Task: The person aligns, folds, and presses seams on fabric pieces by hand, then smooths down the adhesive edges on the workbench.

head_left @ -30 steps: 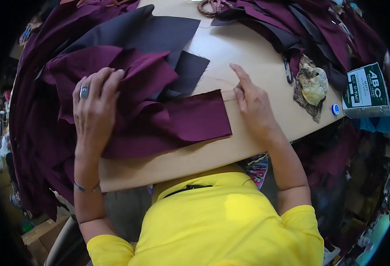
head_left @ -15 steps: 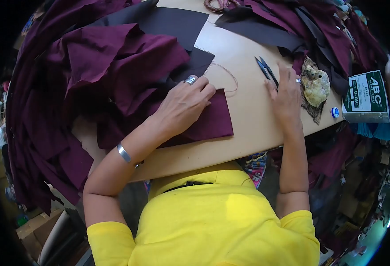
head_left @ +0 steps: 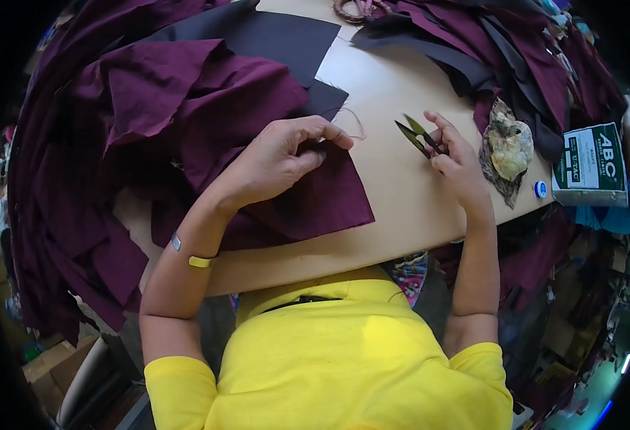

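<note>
My left hand (head_left: pixel 282 158) is raised over the maroon cloth (head_left: pixel 329 193), its fingers curled together in a pinch. A thin reddish thread (head_left: pixel 358 123) runs near its fingertips; what the pinch holds is too small to make out. On the right, my right hand (head_left: pixel 454 158) grips small dark thread snips (head_left: pixel 421 136), whose blades are spread apart and point up and left over the table. Dark grey cloth (head_left: pixel 325 100) lies just beyond my left hand.
The pale table (head_left: pixel 393 193) carries heaped maroon cloth (head_left: pixel 150 93) at left and more cloth (head_left: pixel 465 29) at the back right. Right of my right hand are a crumpled yellowish bundle (head_left: pixel 510 147), a small blue-and-white spool (head_left: pixel 540 189) and a green-and-white ABC box (head_left: pixel 590 165).
My right hand has picked up the snips from the table, and their blades are now apart. My left hand has turned over and shifted slightly, with its fingers pinched.
</note>
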